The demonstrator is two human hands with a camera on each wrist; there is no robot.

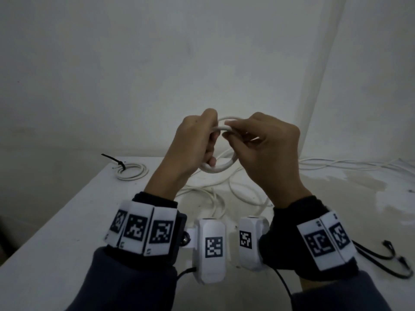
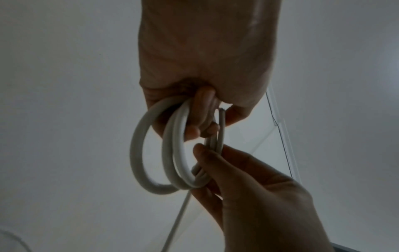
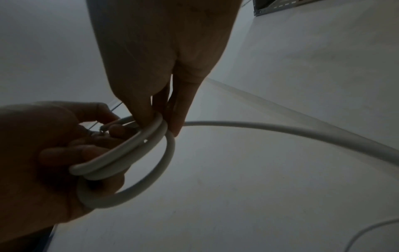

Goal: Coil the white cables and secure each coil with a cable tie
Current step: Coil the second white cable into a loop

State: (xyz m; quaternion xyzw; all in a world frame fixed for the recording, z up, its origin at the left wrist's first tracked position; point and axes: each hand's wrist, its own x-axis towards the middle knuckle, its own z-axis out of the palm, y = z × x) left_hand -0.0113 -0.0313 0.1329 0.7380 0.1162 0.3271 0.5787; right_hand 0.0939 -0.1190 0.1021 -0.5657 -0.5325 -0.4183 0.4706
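Note:
A small coil of thick white cable (image 1: 221, 168) is held up above the table between both hands. My left hand (image 1: 197, 140) has its fingers curled through the loops (image 2: 170, 153) and grips them; the cut cable end (image 2: 222, 117) sticks out by its thumb. My right hand (image 1: 253, 140) pinches the loops (image 3: 155, 129) on the coil's other side. The free length of this cable (image 3: 302, 134) trails off to the right. A finished white coil (image 1: 132, 172) bound with a black cable tie (image 1: 116, 161) lies at the table's far left corner.
Loose white cable (image 1: 215, 194) sprawls on the white table (image 1: 67, 232) under my hands, and more strands (image 1: 350, 164) run along the far right. Black cable ties (image 1: 388, 254) lie at the right front. A white wall stands behind.

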